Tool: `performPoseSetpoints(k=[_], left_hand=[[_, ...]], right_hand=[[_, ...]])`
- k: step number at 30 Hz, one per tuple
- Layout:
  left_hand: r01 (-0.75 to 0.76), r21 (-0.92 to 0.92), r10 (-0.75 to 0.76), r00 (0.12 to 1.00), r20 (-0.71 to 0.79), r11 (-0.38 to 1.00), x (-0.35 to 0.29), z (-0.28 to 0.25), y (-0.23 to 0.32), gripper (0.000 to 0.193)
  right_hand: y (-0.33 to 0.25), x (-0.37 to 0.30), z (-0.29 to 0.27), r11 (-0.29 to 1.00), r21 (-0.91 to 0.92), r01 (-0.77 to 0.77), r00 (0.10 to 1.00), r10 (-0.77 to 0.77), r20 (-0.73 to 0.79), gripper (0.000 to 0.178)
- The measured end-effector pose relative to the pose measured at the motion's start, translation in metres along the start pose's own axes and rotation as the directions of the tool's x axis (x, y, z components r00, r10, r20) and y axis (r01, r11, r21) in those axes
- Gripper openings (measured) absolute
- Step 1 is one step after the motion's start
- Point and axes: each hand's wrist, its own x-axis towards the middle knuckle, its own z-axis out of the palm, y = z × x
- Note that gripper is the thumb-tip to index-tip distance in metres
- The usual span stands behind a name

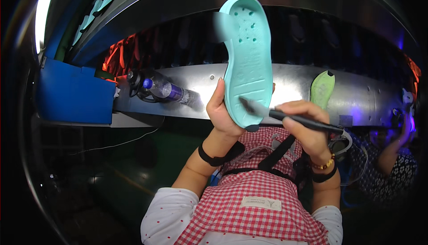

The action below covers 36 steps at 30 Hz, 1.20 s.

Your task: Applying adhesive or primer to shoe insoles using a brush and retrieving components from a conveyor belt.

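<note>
A turquoise foam shoe sole [250, 66] stands up in front of me, its ridged face toward me and several small holes in its upper part. My left hand [225, 115] is closed around its lower end from behind and the left side. In my right hand [309, 122] is a black-handled brush [303, 121], gripped like a pen. The brush's blurred bristles touch or nearly touch the sole's lower part; I cannot tell which. A dark tip shows at the sole's bottom edge. A pale blurred patch covers part of its upper left edge.
On the metal ledge [205, 73], a clear bottle with a purple label [167, 90] lies at the left, beside a dark bottle [136, 79]. A green sole [323, 89] lies to the right. Further left stands a blue box [76, 91]. Another person's arm [394, 149] is at the far right.
</note>
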Motion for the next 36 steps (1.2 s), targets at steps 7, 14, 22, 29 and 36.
performPoseSetpoints(k=[7,14,22,29,36], left_hand=[[0.040,-0.203,-0.022,0.996,0.090,0.978,0.007,-0.002,0.007,0.059],[-0.032,0.211,0.039,0.999,-0.030,0.977,0.012,-0.005,0.014,0.063],[0.153,-0.060,-0.146,0.983,0.109,0.986,0.016,0.004,0.030,0.050],[0.470,0.362,-0.511,0.860,0.021,0.805,0.018,-0.002,0.035,0.048],[0.626,0.474,-0.658,0.743,-0.124,0.618,0.018,0.003,0.033,0.045]], right_hand=[[-0.012,0.013,-0.004,0.993,0.095,-0.067,0.986,0.052,0.156,0.020],[-0.016,0.025,-0.015,0.942,-0.255,0.219,0.954,-0.151,0.260,0.019],[-0.026,0.013,-0.008,0.912,-0.260,0.317,0.887,-0.189,0.421,0.018],[-0.033,0.025,-0.028,0.893,-0.358,0.273,0.795,0.000,0.606,0.020],[-0.039,0.024,-0.031,0.713,-0.567,0.412,0.751,0.086,0.655,0.021]])
